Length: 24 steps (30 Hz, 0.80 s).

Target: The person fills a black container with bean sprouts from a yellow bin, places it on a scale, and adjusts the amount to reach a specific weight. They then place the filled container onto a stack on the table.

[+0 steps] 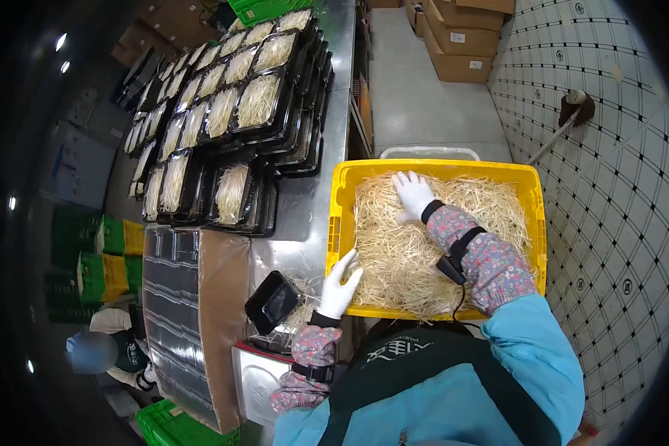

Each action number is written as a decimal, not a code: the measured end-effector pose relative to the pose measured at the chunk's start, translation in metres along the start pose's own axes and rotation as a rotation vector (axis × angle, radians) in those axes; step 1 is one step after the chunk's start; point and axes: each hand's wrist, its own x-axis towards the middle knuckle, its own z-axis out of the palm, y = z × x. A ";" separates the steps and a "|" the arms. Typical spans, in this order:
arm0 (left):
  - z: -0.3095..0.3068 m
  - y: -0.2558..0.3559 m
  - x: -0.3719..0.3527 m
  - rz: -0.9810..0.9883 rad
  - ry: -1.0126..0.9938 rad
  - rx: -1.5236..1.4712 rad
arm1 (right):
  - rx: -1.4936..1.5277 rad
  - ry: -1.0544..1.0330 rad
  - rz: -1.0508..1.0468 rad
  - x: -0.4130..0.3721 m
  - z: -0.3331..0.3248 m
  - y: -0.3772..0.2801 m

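Observation:
A yellow crate [539, 223] is heaped with pale, thin sprout-like strands [409, 256]. My right hand [414, 195], in a white glove, lies on the strands near the far left part of the crate, its fingers spread. At the crate's left rim, near its front corner, is my left hand [340, 287], also white-gloved, with thumb and fingers apart and nothing between them. A black tray [272, 302] with no strands in it rests tilted to the left of that hand, with loose strands beside it.
Stacked black trays of strands [256, 100] cover the far steel table [334, 126]. A cardboard box [227, 320] of black trays stands at left, beside a scale [264, 383]. Another person [115, 342] is at far left. Cartons [461, 44] stand beyond the crate.

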 end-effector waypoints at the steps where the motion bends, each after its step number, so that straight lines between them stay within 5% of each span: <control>1: -0.002 0.005 -0.001 0.034 0.000 0.049 | -0.030 -0.022 0.032 0.006 0.003 -0.009; 6: -0.023 0.006 -0.004 0.041 -0.032 0.062 | 0.100 -0.236 0.175 0.011 0.028 -0.015; 11: -0.034 0.000 0.001 0.020 -0.056 0.008 | -0.068 -0.031 0.104 -0.001 0.023 -0.015; 18: -0.026 0.007 -0.002 0.048 -0.015 0.039 | 0.287 -0.187 0.199 0.015 0.035 0.009; 19: -0.028 0.006 -0.005 0.055 0.005 0.050 | 0.319 -0.046 0.200 0.005 0.018 0.016; 24: -0.026 0.027 -0.012 0.062 0.085 -0.022 | 0.375 -0.077 0.101 -0.055 -0.109 0.064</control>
